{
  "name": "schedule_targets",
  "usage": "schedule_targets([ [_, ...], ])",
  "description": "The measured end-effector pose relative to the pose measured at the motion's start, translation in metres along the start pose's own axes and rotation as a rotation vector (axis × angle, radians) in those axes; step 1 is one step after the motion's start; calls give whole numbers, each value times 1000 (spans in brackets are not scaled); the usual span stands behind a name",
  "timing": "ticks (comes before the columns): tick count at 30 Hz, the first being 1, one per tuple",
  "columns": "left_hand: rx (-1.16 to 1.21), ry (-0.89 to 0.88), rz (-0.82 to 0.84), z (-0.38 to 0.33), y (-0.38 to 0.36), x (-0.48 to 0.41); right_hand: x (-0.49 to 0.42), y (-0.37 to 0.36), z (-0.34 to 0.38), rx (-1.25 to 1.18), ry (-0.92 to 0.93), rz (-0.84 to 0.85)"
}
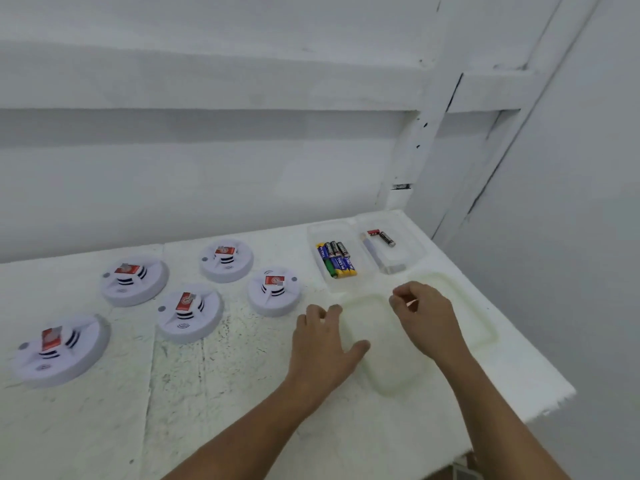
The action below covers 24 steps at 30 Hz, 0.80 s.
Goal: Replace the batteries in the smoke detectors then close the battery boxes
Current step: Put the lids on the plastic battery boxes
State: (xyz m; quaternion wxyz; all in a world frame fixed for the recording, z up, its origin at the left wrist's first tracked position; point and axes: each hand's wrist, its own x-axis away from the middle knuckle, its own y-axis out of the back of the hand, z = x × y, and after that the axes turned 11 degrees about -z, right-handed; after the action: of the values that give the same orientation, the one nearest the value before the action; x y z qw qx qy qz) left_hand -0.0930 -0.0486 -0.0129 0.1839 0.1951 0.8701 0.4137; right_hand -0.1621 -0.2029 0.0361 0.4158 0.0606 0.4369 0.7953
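Several white round smoke detectors lie on the table, each with a red battery on top: one at the far left (59, 348), one in the middle (188, 315), one nearest my hands (273, 289). A clear box (346, 282) holds several blue, black and green batteries (336, 259). A second clear box (412, 251) to its right holds a red-black battery (382, 236). Two translucent lids lie in front of the boxes. My left hand (323, 344) rests with spread fingers on the nearer lid (384, 372). My right hand (424, 320) hovers over the far lid (481, 327), fingers loosely curled, holding nothing visible.
The white table (207, 393) ends at a ragged right edge (554, 389) close to the lids. A white wall with beams stands behind. A small dark object (464, 471) shows at the bottom edge.
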Motion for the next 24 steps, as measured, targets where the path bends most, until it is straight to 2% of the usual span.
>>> schedule_targets([
  [3,-148,36,56,-5,-10,1,12,-1,-26,204,-54,151],
  [6,-146,96,84,-6,-13,-1,23,-5,-31,299,-60,203],
  [10,-89,159,138,-9,-10,-4,28,-8,-30,248,-103,197],
  [15,36,250,165,-5,-7,-7,24,-7,-33,130,-227,280],
  [18,210,263,118,0,-1,-1,22,-3,-37,31,-236,293],
  [24,791,338,37,3,14,22,23,12,-40,-373,-275,370],
])
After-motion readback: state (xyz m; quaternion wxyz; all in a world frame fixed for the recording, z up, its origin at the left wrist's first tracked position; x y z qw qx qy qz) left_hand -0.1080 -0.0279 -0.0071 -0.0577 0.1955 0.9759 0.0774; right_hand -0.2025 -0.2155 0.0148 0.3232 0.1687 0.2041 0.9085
